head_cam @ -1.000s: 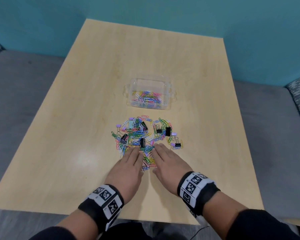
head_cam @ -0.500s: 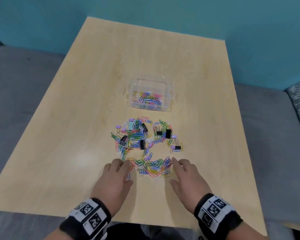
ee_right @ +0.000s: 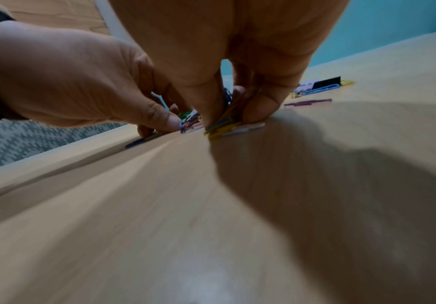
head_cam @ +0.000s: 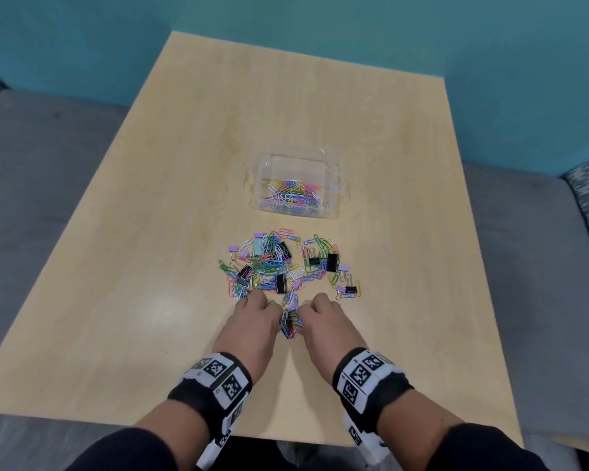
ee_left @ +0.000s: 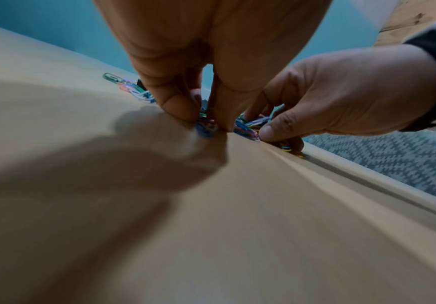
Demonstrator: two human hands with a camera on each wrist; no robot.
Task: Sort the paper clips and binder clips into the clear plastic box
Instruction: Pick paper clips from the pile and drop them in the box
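Note:
A clear plastic box (head_cam: pixel 298 157) stands mid-table with several coloured paper clips (head_cam: pixel 293 195) inside. In front of it lies a loose pile of coloured paper clips (head_cam: pixel 269 263) mixed with black binder clips (head_cam: pixel 331 262) and small lilac ones. Just nearer than the pile, my left hand (head_cam: pixel 255 317) and right hand (head_cam: pixel 320 317) sit close together, fingers curled. A bunch of paper clips (head_cam: pixel 289 326) is squeezed between them. The left fingertips (ee_left: pixel 183 109) pinch clips (ee_left: pixel 205 128) against the table. The right fingertips (ee_right: pixel 258 107) pinch a yellow and blue bunch (ee_right: pixel 221 126).
The light wooden table (head_cam: pixel 150 266) has its near edge just behind my wrists. Grey sofa cushions (head_cam: pixel 41 181) flank it on both sides. A teal wall (head_cam: pixel 490 62) stands behind.
My hands dragged a row of paper clips out of the pile toward me, spreading apart. They have now closed in on each other and bunched those clips between their curled fingers.

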